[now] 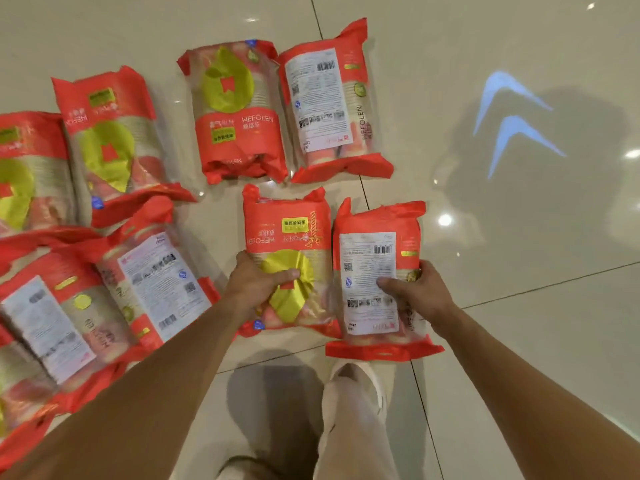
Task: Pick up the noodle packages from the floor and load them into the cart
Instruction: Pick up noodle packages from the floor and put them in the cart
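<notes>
Our left hand [258, 284] grips the yellow-leaf pack [287, 223], our right hand [417, 292] the white-label pack [372, 258]. We should hold tight and lift both off the floor [519, 323].

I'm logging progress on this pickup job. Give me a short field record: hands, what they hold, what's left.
left hand: grips front-up package
right hand: grips label-up package
lifted: cannot tell
beyond them: far front-up package beside far label-up package, on floor
left pile: several overlapping packages
cart: not in view
</notes>
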Motion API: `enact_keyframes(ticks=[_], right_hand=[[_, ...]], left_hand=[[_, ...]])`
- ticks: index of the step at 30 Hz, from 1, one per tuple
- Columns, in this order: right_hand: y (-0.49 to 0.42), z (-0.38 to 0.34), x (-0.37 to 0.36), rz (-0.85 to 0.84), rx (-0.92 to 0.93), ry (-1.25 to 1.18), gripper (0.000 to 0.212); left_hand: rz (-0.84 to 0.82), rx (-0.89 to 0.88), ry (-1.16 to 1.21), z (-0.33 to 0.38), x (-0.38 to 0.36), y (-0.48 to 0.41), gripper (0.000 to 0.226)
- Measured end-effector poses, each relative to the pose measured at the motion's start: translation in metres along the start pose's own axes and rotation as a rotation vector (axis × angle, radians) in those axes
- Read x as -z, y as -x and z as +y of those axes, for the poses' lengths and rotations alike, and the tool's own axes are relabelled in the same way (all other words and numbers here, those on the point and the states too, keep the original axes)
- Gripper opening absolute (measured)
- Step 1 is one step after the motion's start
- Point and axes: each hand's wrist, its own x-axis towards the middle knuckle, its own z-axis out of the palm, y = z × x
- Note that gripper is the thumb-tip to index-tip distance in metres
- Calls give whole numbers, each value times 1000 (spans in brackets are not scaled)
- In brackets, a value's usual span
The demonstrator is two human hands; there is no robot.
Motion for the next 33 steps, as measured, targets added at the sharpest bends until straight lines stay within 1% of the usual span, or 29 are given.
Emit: enact_keyframes(ticks=[1,2,4,7,9,12,13,14,15,17,18,19,22,25,28,30,33], right_hand=[[-6,1,-1,1,8,0,77],[-7,-2,-4,16,19,-5,76],[4,-13,-8,76,51,-31,81],[39,-23,-2,158,101,-76,73],[85,-34,11,177,125,-110,74],[185,-74,42,172,184,-127,77],[225,-94,53,166,218,-139,76],[269,-118,64,165,245,-144,73],[314,-141,74,160,278,-162,69],[410,-188,93,159,353,-178,65],[459,-209,100,143,386,-166,64],[506,-228,107,124,425,-156,63],[631,-273,117,87,541,-123,58],[729,-302,114,34,670,-74,56],[794,-317,95,-75,785,-5,58],[832,-328,67,-176,867,66,64],[884,-327,11,-364,973,163,57]], left_hand=[[-12,11,25,-4,-2,-8,91],[-12,12,37,-4,-3,-11,80],[8,-12,68,5,0,2,66],[49,-71,113,13,14,40,69],[83,-132,168,16,37,87,68],[81,-202,263,36,91,181,57],[91,-225,295,49,113,219,51],[100,-241,329,63,137,258,50],[118,-254,357,77,163,299,54],[140,-290,386,105,215,388,70],[162,-308,395,115,242,432,74],[191,-334,405,123,267,476,73],[288,-382,426,135,333,597,59],[390,-437,474,128,383,701,66],[549,-432,542,95,415,792,74],[697,-429,597,61,432,844,73],[872,-350,713,-13,443,916,79]])
